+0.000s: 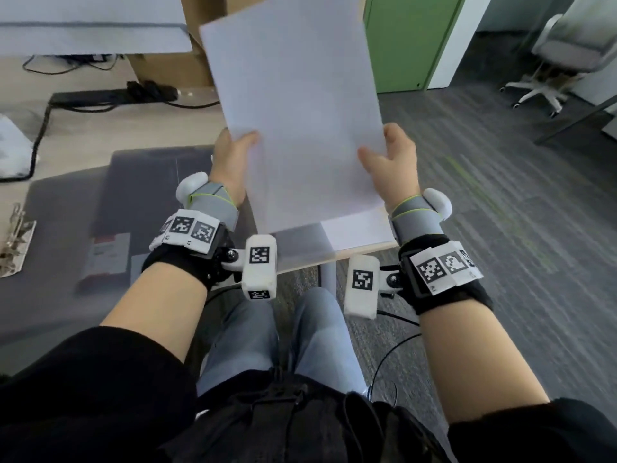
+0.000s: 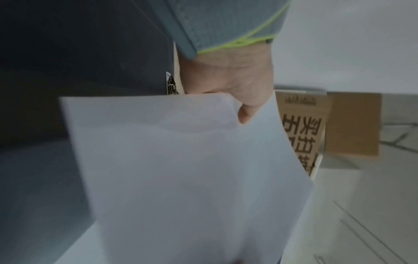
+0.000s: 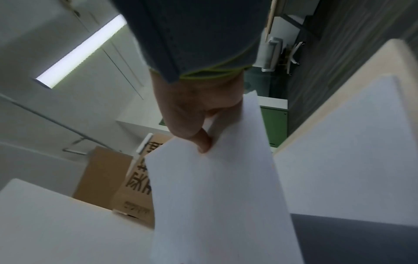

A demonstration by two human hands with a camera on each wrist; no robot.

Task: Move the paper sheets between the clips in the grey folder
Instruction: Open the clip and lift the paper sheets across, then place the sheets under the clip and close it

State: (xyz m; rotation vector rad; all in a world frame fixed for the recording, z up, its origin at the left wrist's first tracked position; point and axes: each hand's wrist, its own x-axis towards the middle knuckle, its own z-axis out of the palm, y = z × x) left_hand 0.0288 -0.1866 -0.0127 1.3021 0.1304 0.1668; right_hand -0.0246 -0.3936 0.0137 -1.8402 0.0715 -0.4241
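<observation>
Both hands hold up a stack of white paper sheets (image 1: pixel 297 108), lifted clear of the table and tilted away from me. My left hand (image 1: pixel 233 152) pinches the left edge, thumb on top; the sheets (image 2: pixel 181 169) fill the left wrist view. On the right edge my right hand (image 1: pixel 392 158) grips the same sheets (image 3: pixel 217 196), thumb on the front. The grey folder (image 1: pixel 100 208) lies open on the table at lower left. Its metal clip mechanism (image 1: pixel 15 240) sits at the far left. More white sheets (image 1: pixel 357 228) lie flat on the table under the lifted stack.
A black power strip (image 1: pixel 100 96) and cables run across the wooden table (image 1: pixel 83 128) behind the folder. Cardboard boxes (image 1: pixel 173 68) stand beyond the table. A green cabinet (image 1: pixel 410 38) and a white office chair (image 1: pixel 561 55) stand on the grey carpet to the right.
</observation>
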